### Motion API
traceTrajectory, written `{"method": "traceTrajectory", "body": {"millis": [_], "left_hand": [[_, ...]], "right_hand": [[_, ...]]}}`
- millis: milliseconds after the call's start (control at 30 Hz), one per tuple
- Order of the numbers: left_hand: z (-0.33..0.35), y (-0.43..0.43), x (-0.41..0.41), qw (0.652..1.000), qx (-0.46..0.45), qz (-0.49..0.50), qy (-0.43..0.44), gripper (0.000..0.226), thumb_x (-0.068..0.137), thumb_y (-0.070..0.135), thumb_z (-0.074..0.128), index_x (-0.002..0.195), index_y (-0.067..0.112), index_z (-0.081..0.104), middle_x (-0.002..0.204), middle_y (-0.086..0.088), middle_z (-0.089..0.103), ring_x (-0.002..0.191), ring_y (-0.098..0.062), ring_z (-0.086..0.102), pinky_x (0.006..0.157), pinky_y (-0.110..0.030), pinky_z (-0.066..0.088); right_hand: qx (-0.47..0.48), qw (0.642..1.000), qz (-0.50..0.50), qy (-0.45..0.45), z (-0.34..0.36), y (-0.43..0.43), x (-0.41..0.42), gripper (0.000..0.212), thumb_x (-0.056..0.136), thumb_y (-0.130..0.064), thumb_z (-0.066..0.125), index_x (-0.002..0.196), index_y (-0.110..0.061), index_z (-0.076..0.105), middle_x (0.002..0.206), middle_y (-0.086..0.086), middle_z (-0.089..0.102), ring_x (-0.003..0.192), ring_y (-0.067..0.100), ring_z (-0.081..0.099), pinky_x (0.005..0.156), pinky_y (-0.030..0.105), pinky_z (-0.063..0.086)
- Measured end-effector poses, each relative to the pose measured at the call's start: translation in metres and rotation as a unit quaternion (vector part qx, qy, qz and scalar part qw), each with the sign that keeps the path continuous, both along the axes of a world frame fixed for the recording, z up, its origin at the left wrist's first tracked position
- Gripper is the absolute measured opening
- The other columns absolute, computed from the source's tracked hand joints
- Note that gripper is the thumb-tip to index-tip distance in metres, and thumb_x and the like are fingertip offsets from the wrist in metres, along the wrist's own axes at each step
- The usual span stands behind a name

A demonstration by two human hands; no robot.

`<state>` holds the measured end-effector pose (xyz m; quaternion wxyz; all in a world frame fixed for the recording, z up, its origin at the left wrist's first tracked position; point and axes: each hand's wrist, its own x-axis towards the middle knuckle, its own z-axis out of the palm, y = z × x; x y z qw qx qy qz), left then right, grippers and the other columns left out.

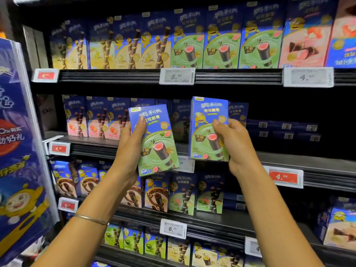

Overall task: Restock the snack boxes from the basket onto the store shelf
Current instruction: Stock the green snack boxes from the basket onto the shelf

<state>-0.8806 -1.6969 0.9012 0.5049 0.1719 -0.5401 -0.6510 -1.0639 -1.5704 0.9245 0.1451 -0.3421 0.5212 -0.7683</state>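
Two green snack boxes held before the middle shelf [289,162], one per hand.
The left hand [131,143] grips the left box [156,143], tilted, thumb up its front edge. The right hand [234,143] grips the right box [209,130], upright, thumb pressed on its face, base at the shelf lip; whether it rests there I cannot tell. Both hands' other fingers are hidden behind the cartons. One price tag [185,163] shows half-covered between the two. Dark flat packs [283,130] deep on the right are too dim to count. Three pink boxes [92,122] stand at the left. Three matching green boxes [221,41] sit on the top shelf [125,76]. One banner [19,141] is cut off at the left edge.
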Motion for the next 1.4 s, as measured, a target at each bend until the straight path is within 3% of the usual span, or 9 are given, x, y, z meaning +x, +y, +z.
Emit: {"method": "traceTrajectory", "body": {"millis": [100,267,433,567,700,933,1100,1267,1400], "left_hand": [[0.002,-0.007,0.008,1.000,0.006,0.001,0.014,0.051,0.104,0.049,0.052,0.142,0.013,0.054,0.124,-0.014,0.074,0.098,-0.031,0.076,0.075,-0.041,0.066],[0.003,-0.012,0.015,1.000,0.013,-0.008,0.007,0.058,0.103,0.052,0.053,0.147,0.015,0.052,0.128,-0.013,0.073,0.113,-0.037,0.072,0.091,-0.051,0.062],[0.002,-0.019,0.017,1.000,0.001,-0.009,0.002,0.055,0.102,0.054,0.055,0.144,0.018,0.053,0.126,-0.009,0.074,0.111,-0.035,0.074,0.092,-0.053,0.061],[0.000,-0.026,0.018,1.000,-0.002,-0.024,0.000,0.053,0.100,0.054,0.057,0.141,0.020,0.054,0.122,-0.009,0.076,0.107,-0.032,0.075,0.084,-0.049,0.064],[0.001,-0.034,0.020,0.999,-0.008,-0.038,0.001,0.036,0.100,0.053,0.059,0.124,0.025,0.059,0.112,-0.004,0.079,0.095,-0.025,0.079,0.071,-0.041,0.065],[0.001,-0.043,0.016,0.997,-0.008,-0.070,-0.027,0.061,0.100,0.057,0.056,0.145,0.017,0.053,0.128,-0.013,0.073,0.112,-0.036,0.073,0.096,-0.058,0.058],[-0.001,-0.048,0.013,0.995,-0.014,-0.092,-0.038,0.058,0.102,0.056,0.053,0.144,0.016,0.055,0.127,-0.012,0.074,0.111,-0.036,0.073,0.096,-0.057,0.059],[0.001,-0.050,0.013,0.994,-0.014,-0.102,-0.040,0.059,0.102,0.056,0.054,0.144,0.016,0.055,0.128,-0.012,0.073,0.113,-0.036,0.073,0.097,-0.058,0.058],[0.000,-0.051,0.013,0.993,-0.018,-0.106,-0.039,0.058,0.102,0.055,0.053,0.144,0.015,0.055,0.128,-0.013,0.073,0.113,-0.036,0.072,0.099,-0.061,0.056]], "right_hand": [[0.000,0.998,-0.056,0.000,0.003,-0.013,-0.018,0.029,0.096,-0.015,0.068,0.121,-0.008,0.056,0.098,0.002,0.077,0.082,0.016,0.077,0.058,0.028,0.060],[0.067,0.988,-0.119,0.075,0.002,-0.055,-0.036,0.022,0.094,-0.018,0.070,0.106,-0.014,0.052,0.112,0.010,0.067,0.106,0.029,0.067,0.088,0.048,0.058],[0.146,0.956,-0.189,0.172,-0.002,-0.084,-0.042,0.029,0.092,-0.029,0.072,0.082,-0.024,0.046,0.088,-0.004,0.055,0.076,0.010,0.052,0.055,0.027,0.037],[0.234,0.918,-0.221,0.231,-0.003,-0.096,-0.043,0.027,0.091,-0.024,0.073,0.094,-0.014,0.047,0.099,0.005,0.056,0.086,0.025,0.056,0.067,0.035,0.045],[0.262,0.893,-0.254,0.265,-0.007,-0.105,-0.042,0.031,0.092,-0.015,0.066,0.078,-0.017,0.039,0.097,0.011,0.054,0.084,0.030,0.054,0.066,0.036,0.042],[0.324,0.855,-0.283,0.289,-0.002,-0.119,-0.032,0.017,0.092,-0.019,0.066,0.095,-0.013,0.050,0.110,0.018,0.064,0.093,0.035,0.061,0.072,0.039,0.049],[0.336,0.849,-0.283,0.292,0.001,-0.129,-0.030,0.022,0.092,-0.018,0.066,0.110,-0.007,0.060,0.108,0.017,0.064,0.092,0.035,0.060,0.071,0.035,0.044],[0.348,0.847,-0.286,0.283,0.000,-0.132,-0.030,0.012,0.092,-0.017,0.063,0.096,-0.012,0.054,0.095,0.011,0.056,0.084,0.030,0.052,0.070,0.035,0.043],[0.339,0.855,-0.278,0.278,-0.001,-0.134,-0.029,0.016,0.091,-0.016,0.064,0.104,-0.007,0.060,0.100,0.013,0.061,0.091,0.034,0.060,0.073,0.036,0.049]]}}
